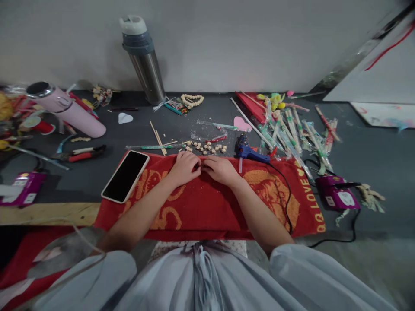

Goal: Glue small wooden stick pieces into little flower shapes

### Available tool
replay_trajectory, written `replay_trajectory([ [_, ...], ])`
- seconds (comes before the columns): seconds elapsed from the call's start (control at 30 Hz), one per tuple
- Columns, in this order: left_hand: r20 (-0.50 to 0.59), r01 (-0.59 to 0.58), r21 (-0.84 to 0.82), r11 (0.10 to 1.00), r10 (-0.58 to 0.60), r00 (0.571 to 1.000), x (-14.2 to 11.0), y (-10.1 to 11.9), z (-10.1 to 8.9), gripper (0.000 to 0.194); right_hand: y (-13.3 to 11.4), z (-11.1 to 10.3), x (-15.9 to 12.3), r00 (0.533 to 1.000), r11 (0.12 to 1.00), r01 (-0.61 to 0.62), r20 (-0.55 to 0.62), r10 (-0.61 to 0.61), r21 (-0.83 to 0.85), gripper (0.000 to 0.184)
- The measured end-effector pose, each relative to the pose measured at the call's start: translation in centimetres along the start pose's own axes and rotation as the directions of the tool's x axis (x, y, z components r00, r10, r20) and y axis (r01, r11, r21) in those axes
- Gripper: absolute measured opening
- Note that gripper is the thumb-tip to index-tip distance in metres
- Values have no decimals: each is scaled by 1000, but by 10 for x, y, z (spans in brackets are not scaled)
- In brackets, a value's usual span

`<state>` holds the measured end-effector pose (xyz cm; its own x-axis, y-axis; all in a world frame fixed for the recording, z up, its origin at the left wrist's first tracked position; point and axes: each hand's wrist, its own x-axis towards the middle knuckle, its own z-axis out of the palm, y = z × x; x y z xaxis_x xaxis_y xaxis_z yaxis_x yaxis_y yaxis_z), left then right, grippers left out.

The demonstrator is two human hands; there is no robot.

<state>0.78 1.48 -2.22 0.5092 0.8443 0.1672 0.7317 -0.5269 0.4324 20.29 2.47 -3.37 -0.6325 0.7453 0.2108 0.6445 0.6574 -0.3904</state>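
1. Where a red towel [210, 209] covers the near part of the dark desk [139, 127], the head view shows the person's two hands working close together.
2. The left hand [187, 166] and the right hand [222, 169] lie near the towel's far edge, fingers bent and fingertips almost meeting. Whether anything is pinched between them I cannot tell, as the fingers hide it.
3. Just beyond the hands, small pale pieces [209, 148] lie scattered in a loose cluster on the desk.
4. To the left of that cluster are thin wooden sticks [158, 139]; nearer, a phone [125, 177] with a dark screen lies across the towel's left edge.
5. To the right of the right hand, a blue glue gun [249, 152] lies at the towel's far edge, its dark cord [287, 190] running nearer over the cloth.
6. Farther right is a heap of wrapped sticks [292, 129], with a purple box [337, 193] nearer.
7. On the far side stand a steel flask [147, 71] and, right of it, a heart-shaped ring [192, 101] of pale bits lying flat.
8. At far left, a pink tumbler [78, 113] leans at a slant in view, with red-handled pliers [86, 154] nearer.
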Motion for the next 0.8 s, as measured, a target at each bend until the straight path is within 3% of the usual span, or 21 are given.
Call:
replay_trajectory([
  [0.3,22,29,25,999,-29,999,0,5,3,9,3,4,-3,1000,1000,2,-15,-2,21,16],
  [0.8,-49,9,44,999,-7,999,-9,10,6,11,6,6,-6,997,998,41,-62,-38,56,20],
])
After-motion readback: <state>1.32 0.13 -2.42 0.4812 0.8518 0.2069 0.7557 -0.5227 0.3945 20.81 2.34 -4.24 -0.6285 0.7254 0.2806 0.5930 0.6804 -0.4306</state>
